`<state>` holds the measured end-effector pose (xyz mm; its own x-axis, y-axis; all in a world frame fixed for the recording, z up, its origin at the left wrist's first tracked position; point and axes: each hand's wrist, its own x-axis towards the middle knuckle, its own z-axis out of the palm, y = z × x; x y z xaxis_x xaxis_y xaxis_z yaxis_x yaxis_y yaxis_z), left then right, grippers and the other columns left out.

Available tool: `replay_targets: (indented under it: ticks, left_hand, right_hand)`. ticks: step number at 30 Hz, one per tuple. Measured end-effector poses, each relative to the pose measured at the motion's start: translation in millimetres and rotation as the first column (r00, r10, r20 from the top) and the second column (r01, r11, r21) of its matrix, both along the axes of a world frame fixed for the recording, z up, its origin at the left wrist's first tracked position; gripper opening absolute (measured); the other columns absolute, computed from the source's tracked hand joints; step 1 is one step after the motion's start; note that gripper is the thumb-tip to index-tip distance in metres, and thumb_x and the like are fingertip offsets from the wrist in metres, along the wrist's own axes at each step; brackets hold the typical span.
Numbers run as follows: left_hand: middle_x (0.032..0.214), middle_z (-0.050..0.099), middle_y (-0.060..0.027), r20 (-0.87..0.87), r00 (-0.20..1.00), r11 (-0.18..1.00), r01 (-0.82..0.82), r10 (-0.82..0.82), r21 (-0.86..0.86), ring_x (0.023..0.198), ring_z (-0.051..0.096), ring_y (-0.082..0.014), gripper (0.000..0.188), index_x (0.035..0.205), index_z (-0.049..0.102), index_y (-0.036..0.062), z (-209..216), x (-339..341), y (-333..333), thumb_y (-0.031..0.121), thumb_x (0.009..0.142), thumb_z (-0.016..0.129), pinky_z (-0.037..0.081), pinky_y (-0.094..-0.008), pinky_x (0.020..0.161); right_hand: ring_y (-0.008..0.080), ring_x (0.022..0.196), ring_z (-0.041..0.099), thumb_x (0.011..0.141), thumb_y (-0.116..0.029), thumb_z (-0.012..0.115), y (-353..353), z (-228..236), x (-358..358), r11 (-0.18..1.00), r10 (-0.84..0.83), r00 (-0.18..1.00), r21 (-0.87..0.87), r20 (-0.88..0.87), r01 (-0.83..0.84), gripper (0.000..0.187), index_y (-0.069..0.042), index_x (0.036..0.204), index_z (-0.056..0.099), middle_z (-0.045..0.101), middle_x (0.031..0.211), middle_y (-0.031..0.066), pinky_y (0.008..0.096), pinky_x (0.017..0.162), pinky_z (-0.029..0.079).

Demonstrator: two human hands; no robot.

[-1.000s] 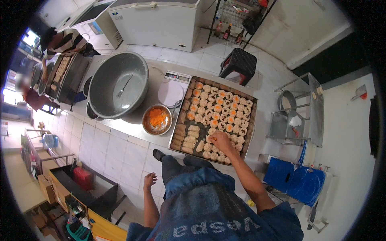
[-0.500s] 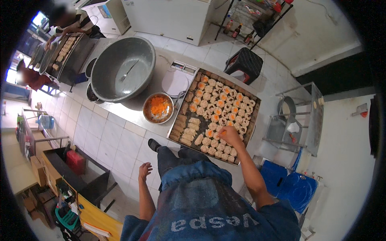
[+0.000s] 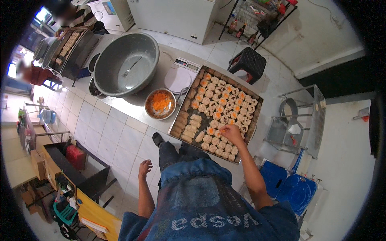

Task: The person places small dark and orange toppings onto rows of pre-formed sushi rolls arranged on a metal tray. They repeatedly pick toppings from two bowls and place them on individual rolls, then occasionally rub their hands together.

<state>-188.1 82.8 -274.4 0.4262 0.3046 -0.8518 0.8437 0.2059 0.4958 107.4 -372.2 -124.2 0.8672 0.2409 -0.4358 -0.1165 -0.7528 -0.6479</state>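
My right hand [image 3: 232, 133] hangs over the lower right of a large square metal tray [image 3: 257, 116], its fingers pinched together on a bit of orange topping that looks like grated carrot. Rows of round dumplings [image 3: 219, 148] fill most of the tray, several of them dotted with orange. Longer pale rolls [image 3: 192, 127] lie along the tray's left side. Left of the tray sits a round steel bowl [image 3: 149, 112] holding the same orange shreds [image 3: 161, 101]. My left hand [image 3: 145, 168] hangs beside my body, empty, with its fingers loosely apart.
A big grey basin [image 3: 116, 80] with a fork [image 3: 130, 67] in it stands on the steel table, next to a kitchen scale [image 3: 179, 80]. Behind the table are a black stool [image 3: 251, 62] and a white chest freezer [image 3: 169, 20]. Another person [image 3: 82, 18] works at the far left.
The view has shifted slightly, moving the table things a little right and up. My right hand stays over nearly the same dumplings, fingers still pinched; my left hand stays low.
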Motion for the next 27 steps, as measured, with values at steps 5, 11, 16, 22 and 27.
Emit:
replay_targets:
  ticks: [5, 11, 16, 22, 27]
  left_hand:
    - [0.109, 0.066, -0.0147, 0.016, 1.0, 1.0, -0.001, 0.001, 0.009, 0.093, 0.066, -0.0258, 0.053, 0.126, 0.056, 0.0034, 3, -7, 3, 0.037, 0.086, 0.062, 0.051, -0.0387, 0.075]
    - [0.109, 0.066, -0.0146, 0.008, 1.0, 1.0, 0.011, -0.011, 0.016, 0.091, 0.067, -0.0256, 0.053, 0.126, 0.056, 0.0032, 2, -4, 8, 0.038, 0.086, 0.062, 0.052, -0.0381, 0.073]
    - [0.107, 0.066, -0.0139, 0.014, 1.0, 1.0, -0.005, 0.005, 0.009, 0.09, 0.067, -0.0254, 0.051, 0.125, 0.057, 0.0037, 3, 3, 11, 0.037, 0.086, 0.063, 0.052, -0.039, 0.074]
    - [0.108, 0.066, -0.0135, -0.011, 1.0, 0.999, 0.029, -0.029, 0.014, 0.091, 0.066, -0.0255, 0.048, 0.124, 0.057, 0.0046, -5, 14, 7, 0.035, 0.087, 0.063, 0.051, -0.0418, 0.077]
    - [0.108, 0.066, -0.0133, -0.014, 0.999, 0.999, 0.038, -0.039, -0.01, 0.091, 0.066, -0.0253, 0.047, 0.124, 0.057, 0.0047, -5, 26, 2, 0.034, 0.088, 0.062, 0.05, -0.0416, 0.076]
  right_hand:
    - [0.0175, 0.078, 0.068, 0.078, -0.006, 0.07, 5, -4, -3, 0.999, -0.03, 0.999, 0.022, -0.034, 0.031, 0.013, -0.001, 0.089, 0.073, 0.07, 0.084, 0.0111, 0.0326, 0.069, 0.054]
    - [0.018, 0.078, 0.067, 0.079, -0.007, 0.07, 6, -6, -6, 0.996, 0.072, 0.996, -0.061, 0.057, -0.068, 0.013, -0.002, 0.09, 0.074, 0.069, 0.084, 0.011, 0.032, 0.067, 0.053]
    - [0.018, 0.075, 0.066, 0.081, -0.007, 0.069, -17, 24, -5, 0.998, -0.053, 0.997, -0.021, -0.057, 0.052, 0.015, -0.003, 0.094, 0.073, 0.068, 0.083, 0.0111, 0.0316, 0.067, 0.053]
    - [0.0212, 0.083, 0.068, 0.082, -0.006, 0.066, -41, 16, -25, 0.998, -0.054, 0.999, -0.03, 0.007, 0.054, 0.019, -0.001, 0.099, 0.071, 0.069, 0.092, 0.0135, 0.0332, 0.073, 0.055]
    - [0.0219, 0.079, 0.067, 0.083, -0.007, 0.067, -34, -14, -39, 0.994, -0.106, 0.993, -0.002, 0.05, 0.106, 0.013, -0.001, 0.094, 0.071, 0.067, 0.089, 0.0141, 0.0348, 0.071, 0.054]
